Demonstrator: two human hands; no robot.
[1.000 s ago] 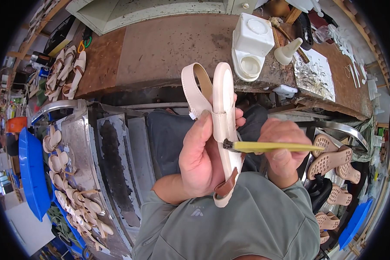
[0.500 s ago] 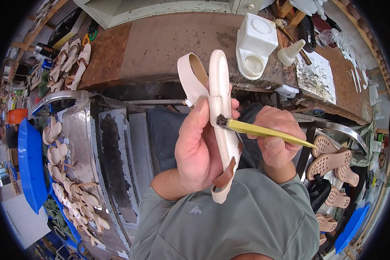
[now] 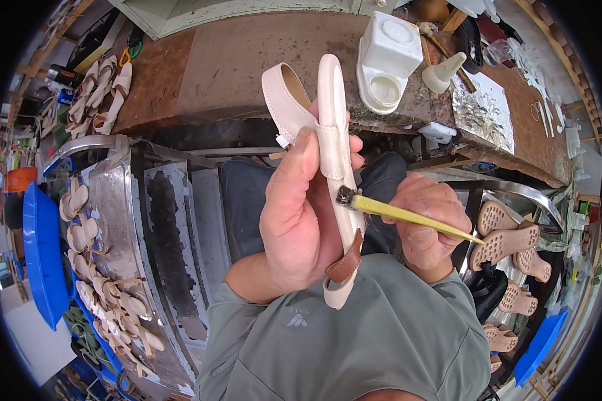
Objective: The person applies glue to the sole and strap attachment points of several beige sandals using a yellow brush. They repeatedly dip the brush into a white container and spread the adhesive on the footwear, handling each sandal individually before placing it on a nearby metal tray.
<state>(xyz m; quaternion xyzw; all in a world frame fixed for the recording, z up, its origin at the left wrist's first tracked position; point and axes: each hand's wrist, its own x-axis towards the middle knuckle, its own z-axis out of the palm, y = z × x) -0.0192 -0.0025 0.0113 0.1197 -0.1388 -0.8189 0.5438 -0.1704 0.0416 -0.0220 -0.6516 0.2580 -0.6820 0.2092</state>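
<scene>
My left hand is closed round a cream sandal, holding it on edge with its toe end pointing away from me. A wide cream strap loops out on its left side, and a brown strap piece sits near its lower end. My right hand grips a yellow-handled brush in a pinch. Its dark bristles meet the sandal's pale side, between the cream strap and the brown piece. Part of the sandal is hidden behind my left fingers.
Beyond my hands runs a worn brown workbench, bearing a white plastic container and a cone-shaped nozzle. Several sandals lie on a metal rack at left. More soles rest at right, beneath a curved metal bar.
The brush has slid down along the sandal's side, toward the brown strap piece. My left hand and the sandal have shifted slightly left and away from me.
</scene>
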